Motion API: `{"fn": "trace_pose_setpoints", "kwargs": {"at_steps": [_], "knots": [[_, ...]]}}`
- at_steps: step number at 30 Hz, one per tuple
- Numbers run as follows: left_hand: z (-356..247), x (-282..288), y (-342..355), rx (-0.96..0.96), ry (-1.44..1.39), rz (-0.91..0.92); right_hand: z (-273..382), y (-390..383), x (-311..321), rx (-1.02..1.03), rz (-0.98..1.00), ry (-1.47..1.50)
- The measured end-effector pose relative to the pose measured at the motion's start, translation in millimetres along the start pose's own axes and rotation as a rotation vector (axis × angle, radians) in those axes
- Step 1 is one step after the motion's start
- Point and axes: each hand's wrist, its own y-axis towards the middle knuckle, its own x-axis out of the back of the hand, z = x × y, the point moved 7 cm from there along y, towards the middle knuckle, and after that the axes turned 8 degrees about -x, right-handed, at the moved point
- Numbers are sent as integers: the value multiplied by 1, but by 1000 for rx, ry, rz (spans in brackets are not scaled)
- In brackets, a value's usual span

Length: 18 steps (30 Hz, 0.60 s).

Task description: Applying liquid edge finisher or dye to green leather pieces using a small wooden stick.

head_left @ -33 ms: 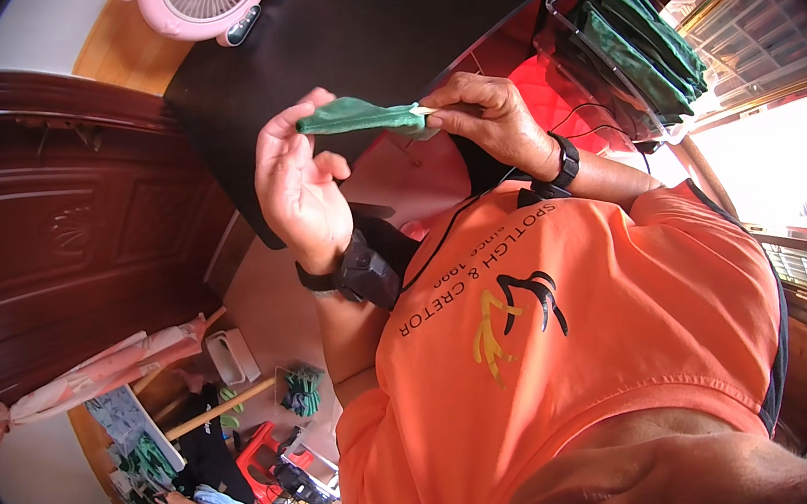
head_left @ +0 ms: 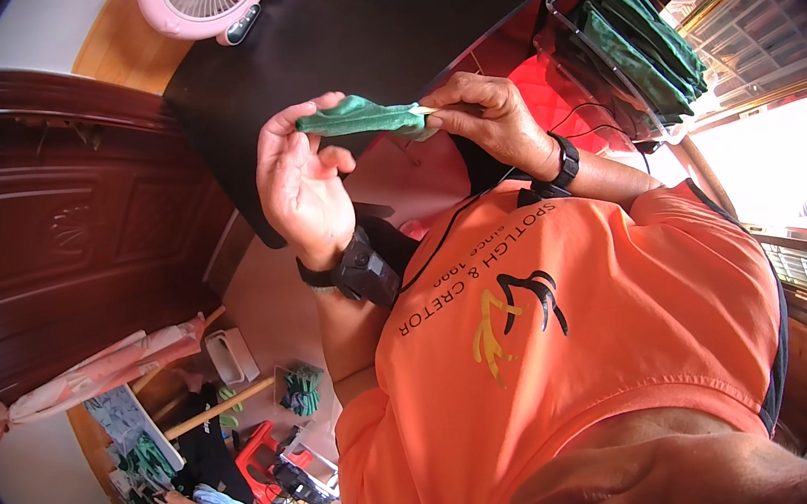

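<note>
Green cloth [head_left: 367,118], unstacked, was pinched in the right grip [head_left: 500,119], touched by the half-open left grip [head_left: 300,192]; beside the desk [head_left: 272,82], similar pieces [head_left: 640,47] were stacked.

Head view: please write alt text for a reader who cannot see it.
A person's right hand pinches one end of a narrow green cloth piece, and the left hand touches its other end, in front of an orange shirt. Beyond are a black table and a pink fan; at right, a clear bin holds green fabric.

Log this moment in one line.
left hand: touching left end of green strip | right hand: pinching its right end | green fabric stack: in clear bin
</note>
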Motion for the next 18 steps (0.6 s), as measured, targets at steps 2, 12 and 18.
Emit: {"fn": "trace_pose_setpoints", "kwargs": {"at_steps": [2, 12, 18], "knots": [[4, -1, 0, -70, 2, -32, -3, 0, -1, -12, 6, 41], [1, 8, -2, -290, 84, -51, -14, -8, -10, -191, 139, 124], [0, 3, -6, -308, 197, -108, -17, -7, -15, -236, 194, 172]]}}
